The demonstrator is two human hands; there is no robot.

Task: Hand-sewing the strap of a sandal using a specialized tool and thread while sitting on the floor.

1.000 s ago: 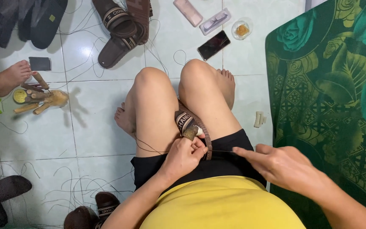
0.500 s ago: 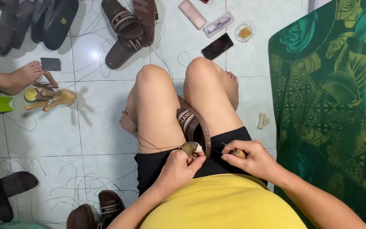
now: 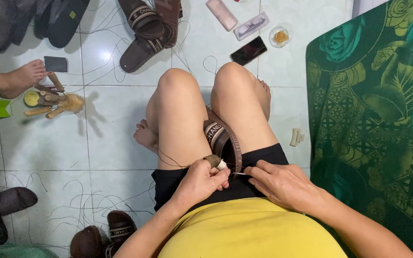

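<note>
I see the brown sandal (image 3: 223, 143) wedged between my knees, just ahead of my fingers. My left hand (image 3: 201, 179) grips a wooden-handled awl (image 3: 214, 162); my right hand (image 3: 283, 184) pinches thread. Stitching looks partway done.

A dark rectangular phone (image 3: 248, 50) with its black screen unlit is seen lying on the pale floor tiles just beyond the knees. Near it, toward the top edge, a pink oblong case (image 3: 222, 14), a pale flat packet with a clear front (image 3: 251, 26) and a small round clear tub with an orange-brown filling (image 3: 280, 36) are laid out. At the left, a small dark grey rectangular card or pad (image 3: 55, 64) is found on the tiles, with a flat round tin with a yellow-green lid (image 3: 31, 99) just below it.
</note>
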